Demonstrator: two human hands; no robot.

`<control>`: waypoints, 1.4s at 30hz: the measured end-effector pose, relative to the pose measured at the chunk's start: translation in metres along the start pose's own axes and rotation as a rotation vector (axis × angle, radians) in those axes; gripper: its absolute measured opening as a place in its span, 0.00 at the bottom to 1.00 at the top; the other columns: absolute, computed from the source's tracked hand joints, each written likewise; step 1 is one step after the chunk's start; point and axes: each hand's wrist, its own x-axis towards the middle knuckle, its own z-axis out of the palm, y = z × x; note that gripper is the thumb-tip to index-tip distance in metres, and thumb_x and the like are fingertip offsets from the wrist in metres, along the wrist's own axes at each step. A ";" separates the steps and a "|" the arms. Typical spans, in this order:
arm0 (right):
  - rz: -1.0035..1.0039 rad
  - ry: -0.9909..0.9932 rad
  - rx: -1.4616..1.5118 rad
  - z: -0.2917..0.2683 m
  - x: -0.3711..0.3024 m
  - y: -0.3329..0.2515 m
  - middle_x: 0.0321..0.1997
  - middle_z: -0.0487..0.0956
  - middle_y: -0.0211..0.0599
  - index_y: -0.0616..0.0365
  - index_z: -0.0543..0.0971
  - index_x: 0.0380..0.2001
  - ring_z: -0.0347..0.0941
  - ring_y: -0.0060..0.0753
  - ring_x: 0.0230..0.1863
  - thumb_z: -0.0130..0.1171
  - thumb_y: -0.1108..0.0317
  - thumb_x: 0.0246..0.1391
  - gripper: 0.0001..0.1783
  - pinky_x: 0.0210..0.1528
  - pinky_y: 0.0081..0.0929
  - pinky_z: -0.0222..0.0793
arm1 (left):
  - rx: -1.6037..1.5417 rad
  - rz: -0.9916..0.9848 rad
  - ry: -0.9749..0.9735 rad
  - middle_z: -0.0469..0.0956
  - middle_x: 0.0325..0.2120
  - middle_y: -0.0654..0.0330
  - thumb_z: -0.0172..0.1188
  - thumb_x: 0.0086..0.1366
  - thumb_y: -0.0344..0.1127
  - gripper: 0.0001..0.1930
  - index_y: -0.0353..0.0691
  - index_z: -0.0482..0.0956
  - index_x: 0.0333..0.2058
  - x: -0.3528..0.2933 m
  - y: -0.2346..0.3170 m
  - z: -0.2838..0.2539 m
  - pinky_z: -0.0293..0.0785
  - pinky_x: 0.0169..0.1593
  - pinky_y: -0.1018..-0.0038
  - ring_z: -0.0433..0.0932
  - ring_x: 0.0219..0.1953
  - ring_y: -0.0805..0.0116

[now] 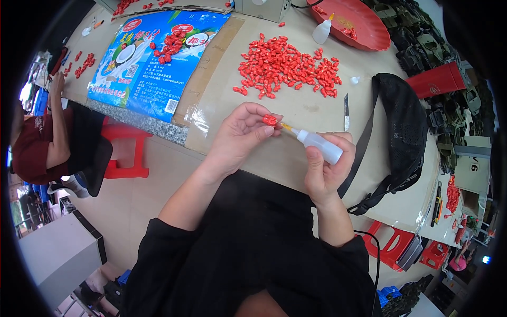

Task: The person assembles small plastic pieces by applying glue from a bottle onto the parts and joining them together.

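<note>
My left hand (240,134) pinches a small red moulded piece (270,120) between thumb and fingers, above the near part of the table. My right hand (331,166) is wrapped round a translucent white squeeze bottle (320,147). The bottle lies tilted, its thin yellowish nozzle (288,127) pointing left, with the tip at or very close to the red piece; whether they touch I cannot tell. Beyond my hands a loose heap of similar red pieces (280,66) is spread on the table. A small white cap (355,80) lies to the right of that heap.
A craft knife (346,113) and a black mesh bag (401,129) with straps lie to the right. Behind them are a red tray (364,34), a second squeeze bottle (321,33) and a red cup (438,80). Blue printed cardboard (113,79) bears more red pieces. A co-worker (42,142) sits left.
</note>
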 end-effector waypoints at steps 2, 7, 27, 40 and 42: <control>-0.013 -0.003 -0.047 -0.001 0.000 0.000 0.31 0.65 0.39 0.64 0.62 0.35 0.61 0.26 0.29 0.55 0.71 0.46 0.16 0.30 0.17 0.59 | 0.008 -0.005 0.009 0.72 0.36 0.55 0.51 0.55 0.22 0.11 0.36 0.65 0.37 0.000 0.000 0.001 0.69 0.44 0.77 0.72 0.37 0.71; -0.025 -0.013 -0.071 -0.002 0.000 0.000 0.32 0.64 0.39 0.63 0.62 0.36 0.61 0.23 0.30 0.53 0.70 0.48 0.15 0.33 0.16 0.58 | 0.036 0.015 0.034 0.72 0.33 0.58 0.52 0.54 0.21 0.11 0.36 0.65 0.37 0.000 -0.001 0.002 0.70 0.42 0.77 0.73 0.37 0.71; -0.018 0.003 -0.059 -0.007 -0.003 -0.001 0.29 0.66 0.38 0.64 0.62 0.35 0.60 0.26 0.27 0.55 0.72 0.45 0.16 0.28 0.17 0.58 | 0.125 0.046 0.056 0.72 0.32 0.60 0.53 0.53 0.21 0.11 0.36 0.66 0.36 -0.002 -0.003 0.005 0.69 0.42 0.79 0.71 0.37 0.74; 0.200 0.010 0.134 -0.008 -0.007 -0.004 0.31 0.62 0.34 0.62 0.61 0.36 0.59 0.19 0.28 0.52 0.70 0.48 0.14 0.30 0.13 0.55 | 0.196 0.053 0.024 0.71 0.39 0.55 0.49 0.54 0.18 0.11 0.36 0.66 0.36 -0.002 -0.003 0.004 0.66 0.48 0.75 0.70 0.43 0.69; 0.217 0.020 0.165 -0.008 -0.007 -0.004 0.31 0.62 0.34 0.62 0.61 0.36 0.59 0.19 0.28 0.52 0.70 0.48 0.14 0.30 0.13 0.55 | 0.199 0.055 0.020 0.71 0.39 0.55 0.49 0.54 0.18 0.11 0.36 0.66 0.36 -0.002 -0.002 0.004 0.65 0.49 0.75 0.70 0.43 0.70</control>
